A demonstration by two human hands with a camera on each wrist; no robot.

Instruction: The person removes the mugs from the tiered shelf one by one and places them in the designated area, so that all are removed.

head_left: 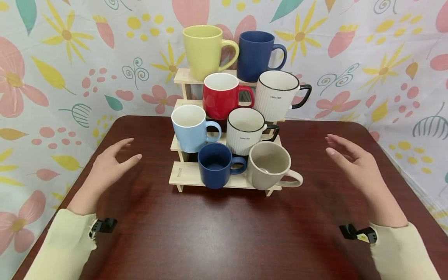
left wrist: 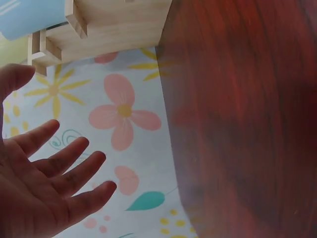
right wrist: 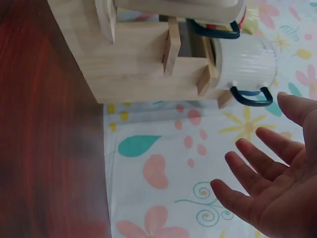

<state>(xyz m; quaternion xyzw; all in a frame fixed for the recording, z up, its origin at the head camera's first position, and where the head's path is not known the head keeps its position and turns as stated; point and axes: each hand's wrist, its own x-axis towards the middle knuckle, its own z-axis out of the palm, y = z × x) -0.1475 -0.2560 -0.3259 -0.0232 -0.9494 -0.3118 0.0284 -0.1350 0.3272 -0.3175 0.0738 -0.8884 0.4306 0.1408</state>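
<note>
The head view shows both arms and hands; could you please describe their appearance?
Both sleeves are pale cream. The left hand and right hand are bare. A black device sits at each cuff; the right one bears a yellowish mark.

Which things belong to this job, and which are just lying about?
Likely for the job:
yellow mug
upper navy mug
red mug
upper white mug
light blue mug
lower white mug
lower navy mug
beige mug
rack

Likely just surroundings:
table
backdrop
</note>
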